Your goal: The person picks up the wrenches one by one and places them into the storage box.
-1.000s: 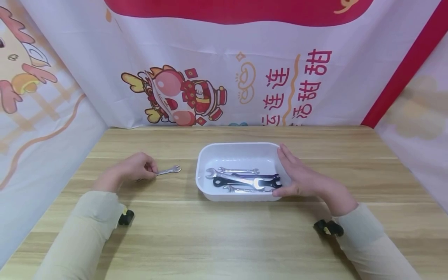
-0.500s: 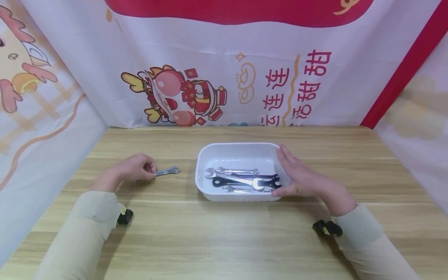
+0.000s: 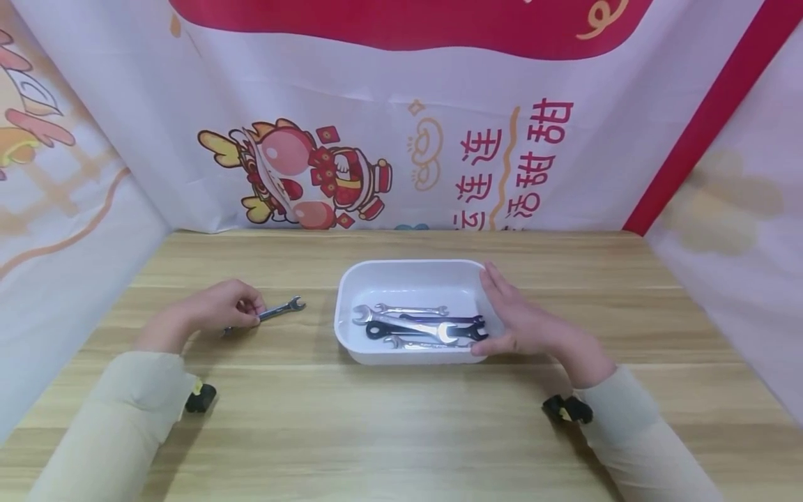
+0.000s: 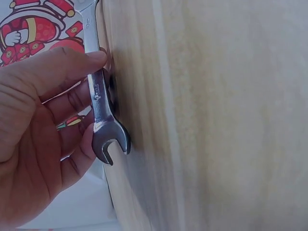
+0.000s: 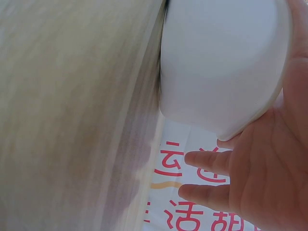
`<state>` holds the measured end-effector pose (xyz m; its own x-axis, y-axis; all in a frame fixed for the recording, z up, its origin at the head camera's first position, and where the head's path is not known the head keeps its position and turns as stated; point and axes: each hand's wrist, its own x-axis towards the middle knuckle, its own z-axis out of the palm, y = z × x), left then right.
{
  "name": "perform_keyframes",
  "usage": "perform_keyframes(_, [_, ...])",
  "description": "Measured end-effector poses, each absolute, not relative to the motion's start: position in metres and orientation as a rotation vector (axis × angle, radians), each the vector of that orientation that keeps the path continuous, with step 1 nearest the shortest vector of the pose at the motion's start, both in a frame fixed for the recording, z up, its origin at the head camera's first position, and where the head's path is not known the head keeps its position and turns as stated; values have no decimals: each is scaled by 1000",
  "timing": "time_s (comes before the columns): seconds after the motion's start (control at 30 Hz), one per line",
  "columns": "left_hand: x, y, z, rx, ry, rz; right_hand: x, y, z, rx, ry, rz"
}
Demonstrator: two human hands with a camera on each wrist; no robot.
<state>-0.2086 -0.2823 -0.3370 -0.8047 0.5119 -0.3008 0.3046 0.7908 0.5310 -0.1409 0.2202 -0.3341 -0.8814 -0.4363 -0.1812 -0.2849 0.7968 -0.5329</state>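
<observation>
My left hand (image 3: 222, 307) is at the left of the table, pinching a silver open-end wrench (image 3: 279, 311) between thumb and fingers. In the left wrist view, the thumb lies across the handle of this wrench (image 4: 102, 103), with an open jaw end sticking out on either side of the hand. It is close to the tabletop; whether it touches cannot be told. My right hand (image 3: 523, 321) rests against the right end of a white plastic bin (image 3: 408, 358), its fingers extended at the far corner and thumb at the near rim. Several silver and dark wrenches (image 3: 414, 328) lie in the bin.
The wood-grain table (image 3: 376, 432) carries the bin near its middle. Behind it hangs a printed cloth (image 3: 282, 70) with a cartoon figure and red characters, and more cloth closes off both sides.
The head view has shifted slightly, so everything sits further left. The wrench in my left hand is tilted a little more, and its rear end shows more. My right hand stays on the bin.
</observation>
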Motion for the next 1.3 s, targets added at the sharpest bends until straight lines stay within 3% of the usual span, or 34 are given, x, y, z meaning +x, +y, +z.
perform_keyframes(1.3, [-205, -277, -300, 663, 2687, 644, -143, 221, -333, -564, 2684, -746])
